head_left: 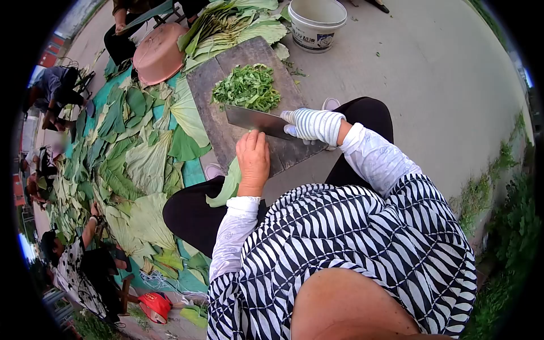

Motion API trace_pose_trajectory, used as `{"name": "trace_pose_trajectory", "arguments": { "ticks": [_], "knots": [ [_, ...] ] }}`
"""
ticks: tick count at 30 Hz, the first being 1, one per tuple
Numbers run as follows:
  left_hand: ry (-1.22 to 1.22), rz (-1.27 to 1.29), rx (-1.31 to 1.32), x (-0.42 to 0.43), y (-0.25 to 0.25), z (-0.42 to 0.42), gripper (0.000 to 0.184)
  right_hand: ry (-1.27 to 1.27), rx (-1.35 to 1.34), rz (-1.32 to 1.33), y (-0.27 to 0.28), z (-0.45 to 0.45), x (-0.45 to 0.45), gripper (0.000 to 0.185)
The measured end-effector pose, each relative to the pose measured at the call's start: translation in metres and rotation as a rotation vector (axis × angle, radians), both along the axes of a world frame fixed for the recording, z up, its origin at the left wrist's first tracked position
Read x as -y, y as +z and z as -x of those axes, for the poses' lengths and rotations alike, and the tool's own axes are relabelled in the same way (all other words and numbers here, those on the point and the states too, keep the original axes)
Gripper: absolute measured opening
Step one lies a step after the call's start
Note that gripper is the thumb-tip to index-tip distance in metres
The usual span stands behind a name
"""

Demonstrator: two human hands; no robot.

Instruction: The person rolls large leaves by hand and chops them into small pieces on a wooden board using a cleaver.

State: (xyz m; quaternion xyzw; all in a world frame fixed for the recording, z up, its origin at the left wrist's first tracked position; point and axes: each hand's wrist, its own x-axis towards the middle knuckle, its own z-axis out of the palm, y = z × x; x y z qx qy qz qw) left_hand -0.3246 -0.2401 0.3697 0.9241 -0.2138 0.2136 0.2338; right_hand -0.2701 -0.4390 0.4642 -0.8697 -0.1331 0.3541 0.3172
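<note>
My right hand (311, 126), in a striped glove, grips a broad-bladed cleaver (252, 119) by its handle. The blade lies across a dark wooden cutting board (209, 85), just in front of my left fingertips. Bare and bent at the fingers, my left hand (253, 158) presses a green leaf (228, 184) that trails over the board's near edge toward my knee. Beyond the blade sits a heap of shredded green leaf (249, 88). The cleaver's handle is hidden inside the glove.
Large flat leaves (150, 164) cover a green sheet on the left, with more leaves (249, 28) stacked behind the board. A white bucket (317, 25) stands at the back right, a pink basin (158, 54) at the back left. Several people sit along the left; a red cap (154, 307) lies nearby.
</note>
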Motion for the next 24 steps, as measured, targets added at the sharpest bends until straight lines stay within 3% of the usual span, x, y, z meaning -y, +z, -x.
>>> {"name": "trace_pose_trajectory", "arguments": {
  "ticks": [7,9,10,14,24],
  "knots": [
    [0.048,0.066,-0.071,-0.008,-0.013,-0.003,0.027,-0.042,0.08,-0.022,-0.008,0.007,-0.003,0.029],
    [0.051,0.07,-0.071,-0.008,-0.014,-0.005,0.028,-0.024,0.337,0.008,-0.015,0.01,-0.003,0.029],
    [0.047,0.068,-0.073,-0.009,-0.015,-0.004,0.029,0.022,0.608,0.012,-0.024,0.015,-0.004,0.026],
    [0.085,0.1,-0.093,-0.008,-0.018,-0.003,0.03,-0.004,0.782,-0.039,-0.028,0.043,-0.001,0.023],
    [0.075,-0.005,-0.078,-0.006,-0.026,-0.001,0.029,0.198,0.731,0.181,-0.01,0.088,0.014,0.031]
  ]
}}
